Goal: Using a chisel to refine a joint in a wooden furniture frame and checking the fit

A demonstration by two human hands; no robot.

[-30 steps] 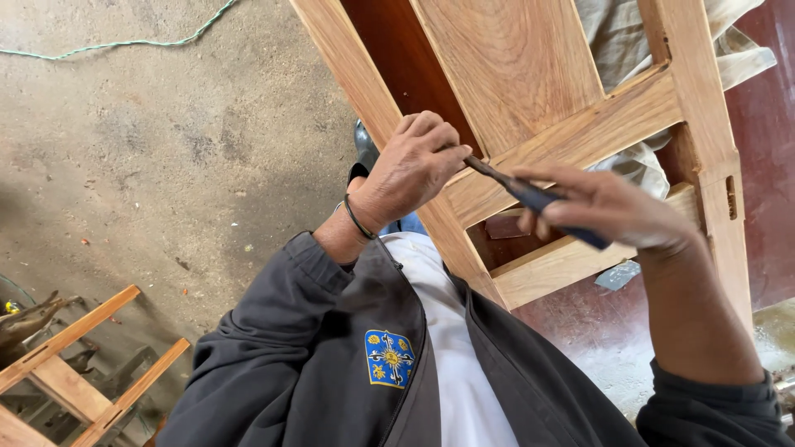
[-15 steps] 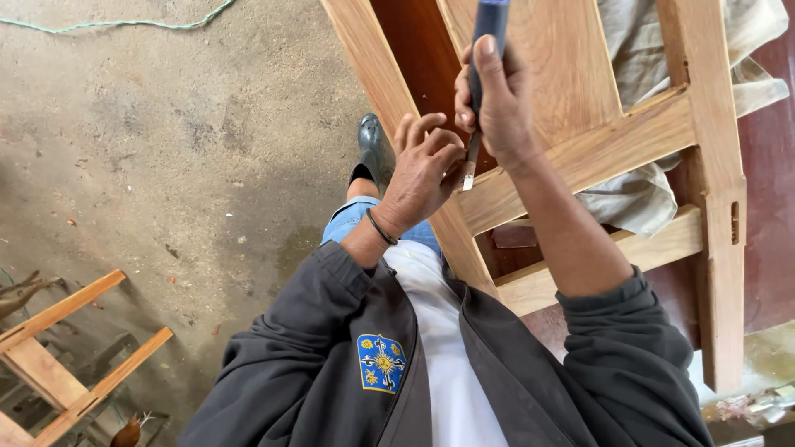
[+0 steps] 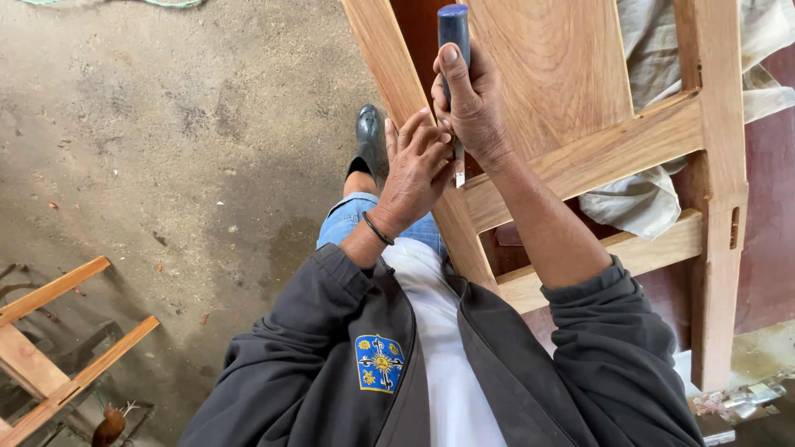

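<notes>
Item, centre top: my right hand [image 3: 474,103] fisted round a blue-handled steel chisel [image 3: 454,50]; my left hand [image 3: 416,161] pinching its blade against the pale wooden door frame [image 3: 596,157].

Chisel [image 3: 454,50] on frame [image 3: 580,165]; boot [image 3: 369,136] left

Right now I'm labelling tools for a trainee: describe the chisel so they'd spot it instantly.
Find the wooden door frame leaning across the upper right. Against its slanted rail, the right hand grips a chisel; its dark blue handle stands out from the pale timber.
</notes>
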